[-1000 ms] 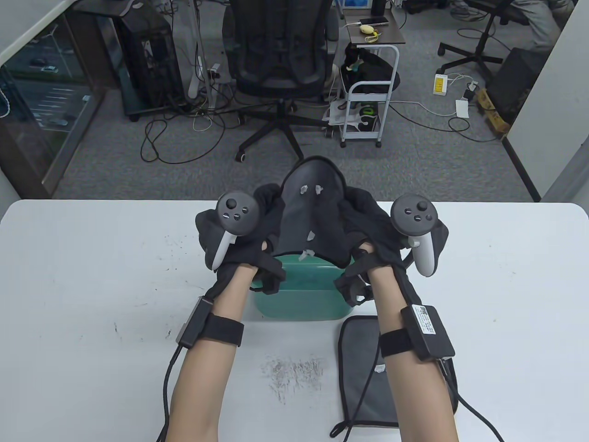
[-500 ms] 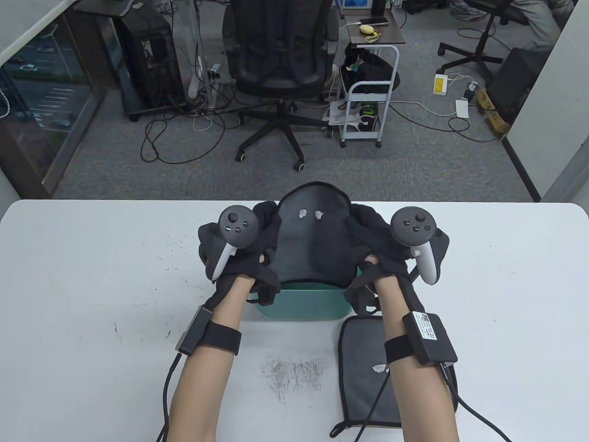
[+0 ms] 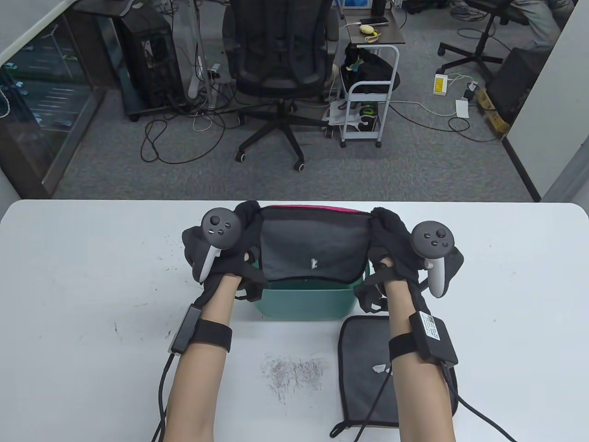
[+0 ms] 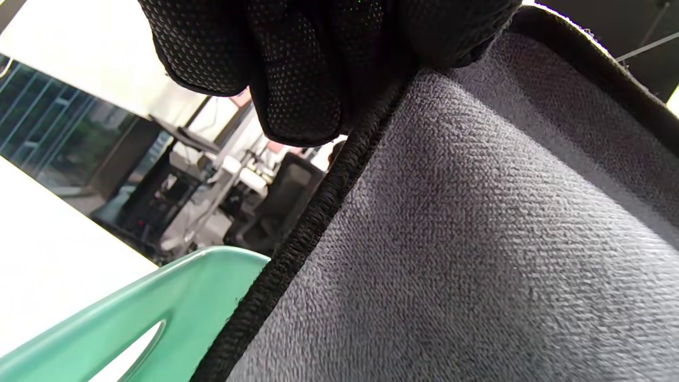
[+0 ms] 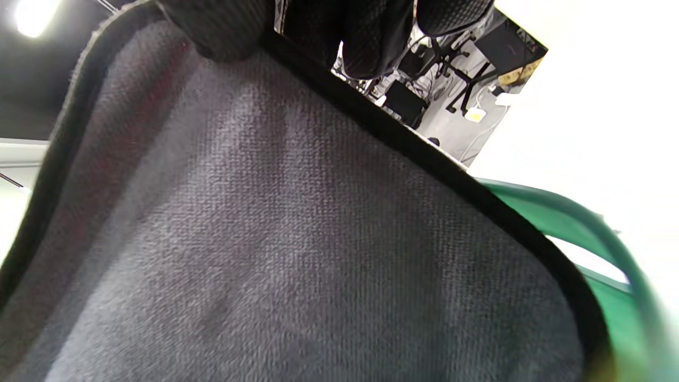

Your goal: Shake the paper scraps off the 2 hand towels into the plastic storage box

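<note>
Towel (image 3: 315,251) gripped taut by both hands.

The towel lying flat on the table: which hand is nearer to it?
Right. The right hand grips the lifted towel beyond the flat towel; the left hand is across the green box.

Matt grey terry-cloth towel (image 4: 477,223) with stitched black edging; smooth green plastic box (image 3: 303,299); scuffed white table (image 3: 92,276).
</note>
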Demonstrator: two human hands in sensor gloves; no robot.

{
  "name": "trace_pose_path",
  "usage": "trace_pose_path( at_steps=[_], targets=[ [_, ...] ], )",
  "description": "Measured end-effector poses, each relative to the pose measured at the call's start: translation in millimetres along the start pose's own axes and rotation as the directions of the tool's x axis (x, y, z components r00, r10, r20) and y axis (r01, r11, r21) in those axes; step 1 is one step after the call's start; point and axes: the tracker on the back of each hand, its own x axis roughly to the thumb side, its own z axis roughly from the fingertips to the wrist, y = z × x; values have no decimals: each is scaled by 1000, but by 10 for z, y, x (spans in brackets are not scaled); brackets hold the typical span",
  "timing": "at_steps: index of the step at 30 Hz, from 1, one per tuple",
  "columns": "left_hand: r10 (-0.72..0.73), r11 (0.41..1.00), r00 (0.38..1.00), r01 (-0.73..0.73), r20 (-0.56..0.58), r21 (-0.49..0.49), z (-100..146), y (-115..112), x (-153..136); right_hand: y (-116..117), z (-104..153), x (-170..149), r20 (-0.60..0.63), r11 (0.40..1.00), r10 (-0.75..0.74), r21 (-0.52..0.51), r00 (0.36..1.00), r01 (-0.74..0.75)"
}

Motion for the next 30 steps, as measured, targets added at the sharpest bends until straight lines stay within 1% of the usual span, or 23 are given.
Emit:
trace_pose_path(
  at_steps=[3, 7, 14, 20, 26, 30],
  targets=[
    [-15, 1000, 1000, 15, 2, 3, 5, 9, -12, 5, 3, -1, 14, 1000, 6, 6, 1000, -6],
    [1, 1000, 1000, -1, 3, 9, 24, 64, -33, -7, 24, 36, 44, 1000, -12, 21, 999, 11],
    [18, 999, 999, -19, 33, 33, 124, 249, -18, -74, 141, 191, 106, 1000, -30, 13, 994, 28],
    [50, 997, 996, -55, 80, 57, 283, 476, 52, -167, 286, 325, 164, 998, -68, 21, 984, 65],
    [95, 989, 985, -110, 142, 98, 491, 799, 176, -307, 495, 524, 228, 994, -111, 32, 967, 106],
    [104, 986, 980, -124, 167, 113, 620, 940, 199, -362, 632, 629, 256, 993, -120, 33, 959, 115]
  ],
)
